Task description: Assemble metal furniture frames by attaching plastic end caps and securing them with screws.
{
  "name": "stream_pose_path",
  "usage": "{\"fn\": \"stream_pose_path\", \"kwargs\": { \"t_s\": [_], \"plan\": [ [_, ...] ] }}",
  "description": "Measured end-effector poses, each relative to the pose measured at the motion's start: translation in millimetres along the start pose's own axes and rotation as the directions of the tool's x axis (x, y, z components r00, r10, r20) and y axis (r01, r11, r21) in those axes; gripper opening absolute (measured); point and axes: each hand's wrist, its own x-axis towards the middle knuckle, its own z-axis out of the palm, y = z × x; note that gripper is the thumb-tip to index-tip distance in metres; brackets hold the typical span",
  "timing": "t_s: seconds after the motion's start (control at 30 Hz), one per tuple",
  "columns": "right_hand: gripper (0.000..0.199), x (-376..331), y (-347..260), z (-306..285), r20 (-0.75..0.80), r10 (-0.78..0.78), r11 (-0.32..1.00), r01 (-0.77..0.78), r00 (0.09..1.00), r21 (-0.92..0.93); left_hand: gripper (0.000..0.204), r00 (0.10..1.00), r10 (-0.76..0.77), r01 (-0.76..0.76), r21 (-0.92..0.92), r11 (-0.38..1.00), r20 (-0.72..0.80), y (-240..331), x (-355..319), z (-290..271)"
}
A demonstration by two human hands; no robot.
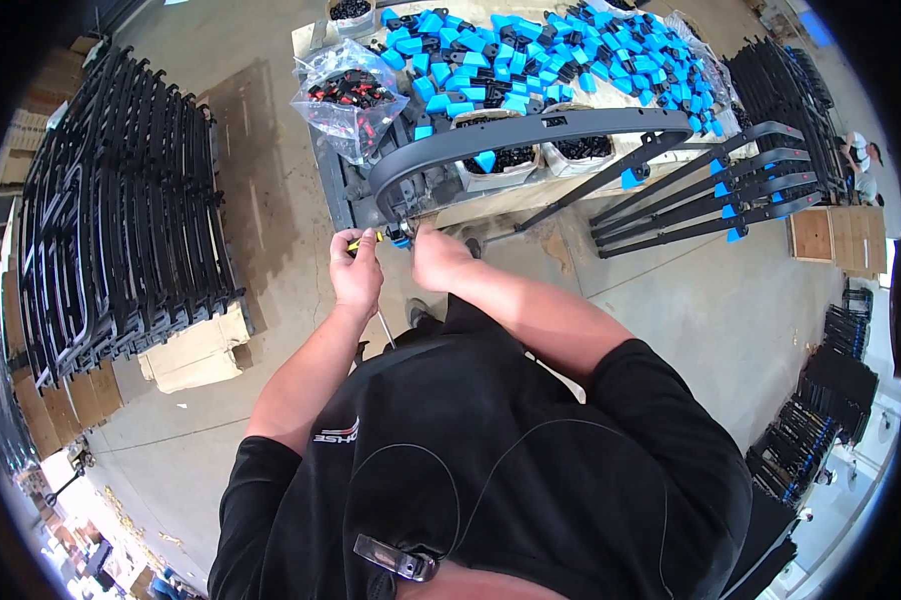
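A long black metal frame (531, 132) with a curved end lies across the front of the workbench. Its near left end comes down to my hands, where a small blue piece (399, 237) sits on it. My left hand (356, 275) is closed around a yellow-and-black tool handle (367, 241), just left of that piece; the tool's working end is hidden. Right beside the frame end, my right hand (441, 260) has its fingers curled against it and appears to grip it. Those fingertips are partly hidden.
The workbench (316, 150) carries a heap of blue-and-black parts (561, 55), a plastic bag (351, 100) of black and red pieces, and boxes (501, 175) of small black parts. Several black frames (711, 195) lean at its right. Stacked frames (121, 220) stand on the left.
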Motion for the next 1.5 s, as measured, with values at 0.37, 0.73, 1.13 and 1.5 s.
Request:
{"fn": "stream_pose_path", "kwargs": {
  "t_s": [0.37,0.73,1.13,1.5],
  "plan": [
    [0.023,-11.2,-25.3,-34.8,-0.066,0.039,0.997,-0.043,0.997,-0.06,0.016,1.0,-0.016,0.016,0.008,1.0,-0.01,-5.4,1.7,-8.5],
    [0.031,-5.3,-40.7,-68.0,0.333,0.09,0.996,-0.08,0.939,-0.043,0.016,0.999,0.052,-0.052,0.03,0.998,-0.005,-11.2,11.5,-7.1],
    [0.025,-32.8,-70.4,-105.3,0.675,0.211,0.674,-0.605,0.707,0.424,0.017,0.998,-0.068,0.067,-0.069,0.995,-0.003,-0.2,-2.7,-8.6],
    [0.027,-39.9,-49.8,-77.6,0.537,0.11,0.669,-0.462,0.836,0.582,0.017,0.966,0.244,-0.229,0.154,0.961,-0.089,-27.3,9.0,-9.2]
  ]
}}
